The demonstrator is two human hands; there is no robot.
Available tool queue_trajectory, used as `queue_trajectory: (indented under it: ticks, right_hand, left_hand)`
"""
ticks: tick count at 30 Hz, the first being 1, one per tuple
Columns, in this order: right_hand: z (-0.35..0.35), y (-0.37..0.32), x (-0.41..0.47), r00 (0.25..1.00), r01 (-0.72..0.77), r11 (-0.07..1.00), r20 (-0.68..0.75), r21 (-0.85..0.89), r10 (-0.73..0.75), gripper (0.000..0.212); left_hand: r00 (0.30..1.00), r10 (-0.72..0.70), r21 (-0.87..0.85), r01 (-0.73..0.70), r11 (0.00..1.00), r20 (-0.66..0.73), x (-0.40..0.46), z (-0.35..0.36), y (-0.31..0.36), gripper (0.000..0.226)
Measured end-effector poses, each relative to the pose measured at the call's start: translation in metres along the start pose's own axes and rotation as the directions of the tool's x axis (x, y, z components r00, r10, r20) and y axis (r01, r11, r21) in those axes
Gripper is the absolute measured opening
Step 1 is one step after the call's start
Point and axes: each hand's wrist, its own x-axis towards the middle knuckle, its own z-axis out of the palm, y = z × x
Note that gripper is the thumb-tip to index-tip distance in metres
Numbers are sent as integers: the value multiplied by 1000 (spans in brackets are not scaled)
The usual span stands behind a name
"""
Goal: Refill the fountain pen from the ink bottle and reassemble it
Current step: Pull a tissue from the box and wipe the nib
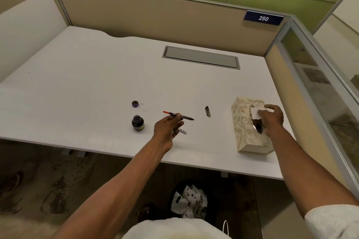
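From the head view, my left hand holds the pen section level above the bench, pinched between thumb and forefinger, the other fingers loosely curled. Its red converter end points left and the dark nib points right. My right hand is on the tissue box, its fingers pinching the white tissue that stands up from the slot.

I judge the step in hand to be drawing a tissue to wipe the nib after filling. To do it well I would pull the sheet straight up and slowly, so the light box does not lift or slide, and keep the pen level or nib-up so no drop falls. Then I would dab rather than rub.

The open ink bottle stands just left of my left hand, squat dark glass with a round mouth, easily tipped by an elbow. Its cap lies behind it, well apart. A small silvery metal piece, cylindrical and likely to roll, rests by my curled fingers. The dark clipped pen cap lies between the pen and the box. The bench is smooth and pale; the box is patterned card. Below the bench edge a bin holds crumpled, ink-blotted tissues.
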Motion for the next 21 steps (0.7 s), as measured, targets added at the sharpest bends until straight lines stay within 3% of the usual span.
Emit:
queue_trajectory:
  ticks: [4,7,11,15,21]
  right_hand:
    - [5,-1,-22,999,10,1000,33,-10,-10,24]
    - [9,2,-25,992,129,983,33,-128,-126,17]
    - [10,3,-26,951,304,840,97,-450,-292,45]
    - [10,4,-27,937,335,693,149,-639,-316,40]
    - [15,4,-28,946,292,664,106,-688,-306,28]
  left_hand:
    - [1000,0,1,0,1000,0,0,1,0,24]
    - [1000,0,6,0,1000,-1,1,0,1,21]
    - [1000,4,-1,-4,1000,-5,2,-1,0,28]
    - [1000,-1,8,1,1000,-6,3,-2,-1,24]
    - [1000,-2,17,2,1000,2,3,1,-2,30]
